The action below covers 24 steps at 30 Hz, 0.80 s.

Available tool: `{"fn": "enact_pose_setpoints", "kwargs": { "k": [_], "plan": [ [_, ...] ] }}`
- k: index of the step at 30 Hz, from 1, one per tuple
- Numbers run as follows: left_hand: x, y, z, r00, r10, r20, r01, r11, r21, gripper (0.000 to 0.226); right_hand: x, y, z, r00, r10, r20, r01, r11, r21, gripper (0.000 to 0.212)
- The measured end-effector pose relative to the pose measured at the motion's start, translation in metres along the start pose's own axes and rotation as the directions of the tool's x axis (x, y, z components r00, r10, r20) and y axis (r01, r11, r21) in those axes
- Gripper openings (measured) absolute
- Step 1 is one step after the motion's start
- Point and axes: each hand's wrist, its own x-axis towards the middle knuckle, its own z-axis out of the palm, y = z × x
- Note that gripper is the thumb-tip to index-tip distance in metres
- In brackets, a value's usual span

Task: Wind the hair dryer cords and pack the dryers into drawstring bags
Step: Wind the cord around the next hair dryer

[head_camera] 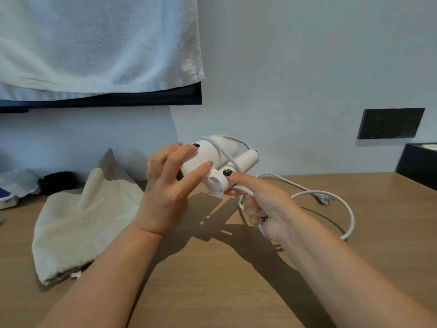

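A wooden table (212,292) is spread across the lower view, backed by a pale wall (295,67). A white towel (94,43) is hung over a dark panel at the upper left. A beige drawstring bag (78,221) is laid crumpled on the table at the left, well apart from the hands. A white hair dryer (212,159) is held up above the table near the wall, with one turn of its white cord (331,197) passed over the barrel and the rest looped loosely on the table at the right, ending in the plug (327,200). The barrel is gripped by the left hand (165,190), fingers spread and curved round it. The cord is clasped by the right hand (267,207) in its curled lower fingers, while its forefinger is stretched out against the dryer's folded handle. A dark socket plate (390,123) is set in the wall at the right.
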Motion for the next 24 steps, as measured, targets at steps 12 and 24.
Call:
{"fn": "enact_pose_setpoints", "kwargs": {
  "k": [12, 24],
  "plan": [
    [0.0, 0.007, -0.006, 0.993, -0.117, 0.028, 0.118, 0.993, -0.027, 0.087, 0.004, 0.002, 0.001, 0.998, -0.008, -0.055, 0.014, 0.995, 0.1, 0.035],
    [0.018, 0.041, -0.013, 0.115, -0.589, 0.8, 0.696, -0.527, -0.487, 0.042, 0.007, 0.002, -0.004, 0.941, -0.275, -0.196, 0.244, 0.955, -0.168, 0.033]
  ]
}}
